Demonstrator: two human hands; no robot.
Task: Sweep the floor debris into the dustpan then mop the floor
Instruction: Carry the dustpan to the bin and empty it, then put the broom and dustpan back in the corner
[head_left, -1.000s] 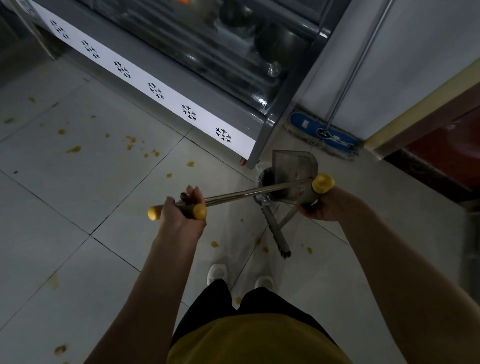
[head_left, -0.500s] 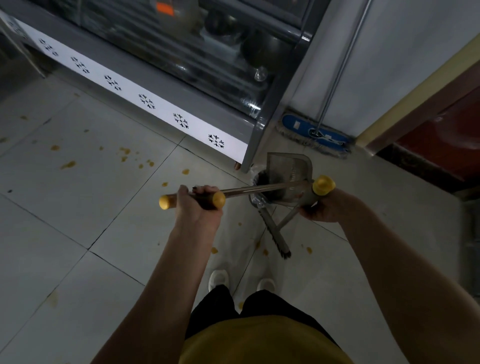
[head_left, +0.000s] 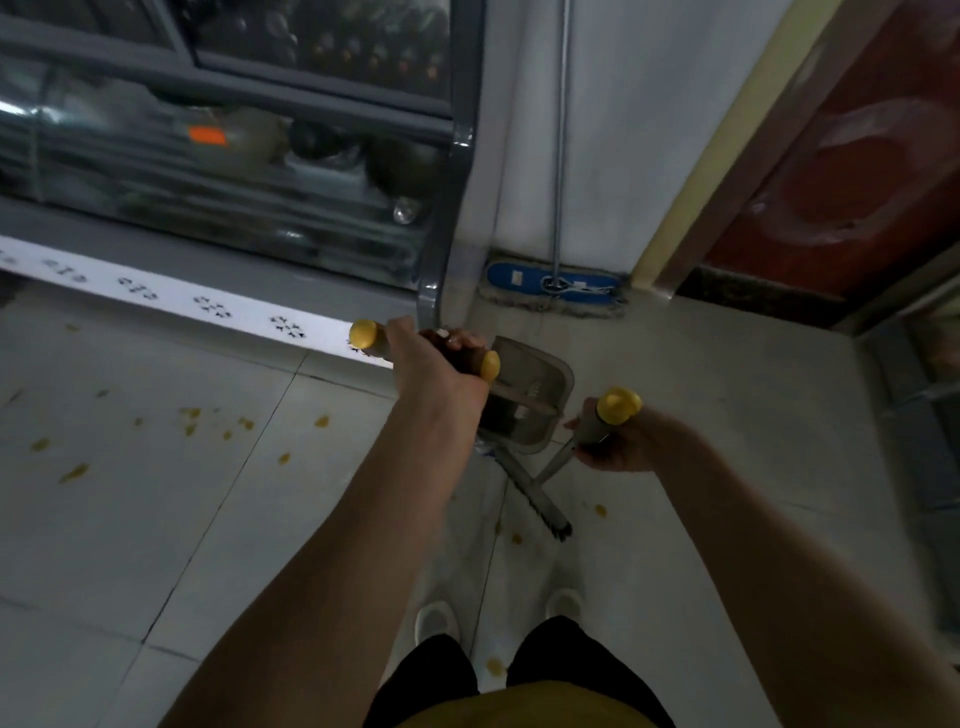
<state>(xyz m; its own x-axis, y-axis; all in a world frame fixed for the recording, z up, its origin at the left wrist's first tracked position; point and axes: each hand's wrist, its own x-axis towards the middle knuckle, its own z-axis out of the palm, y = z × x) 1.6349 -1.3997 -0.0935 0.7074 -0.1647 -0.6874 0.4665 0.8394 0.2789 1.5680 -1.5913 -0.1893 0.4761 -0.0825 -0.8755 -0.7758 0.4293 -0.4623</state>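
Observation:
My left hand (head_left: 434, 364) grips the yellow-capped handle of a long broom, whose dark brush head (head_left: 540, 506) rests on the tiles near my feet. My right hand (head_left: 621, 444) grips the yellow-topped handle (head_left: 617, 405) of a grey dustpan (head_left: 535, 387), which stands on the floor between my hands. Orange-yellow debris (head_left: 228, 423) is scattered over the pale floor tiles to the left, and a few bits (head_left: 600, 510) lie beside the brush. A flat mop with a blue head (head_left: 553, 283) leans against the white wall behind the dustpan.
A glass-fronted display cabinet (head_left: 234, 156) with a white snowflake-patterned base strip runs along the far left. A red door panel (head_left: 857, 182) and yellow frame stand at the right. My white shoes (head_left: 436, 621) are on the tiles below.
My left hand has carried the broom handle rightward and up, closer to the dustpan. The view has swung right toward the wall corner. My right hand keeps its hold on the dustpan handle.

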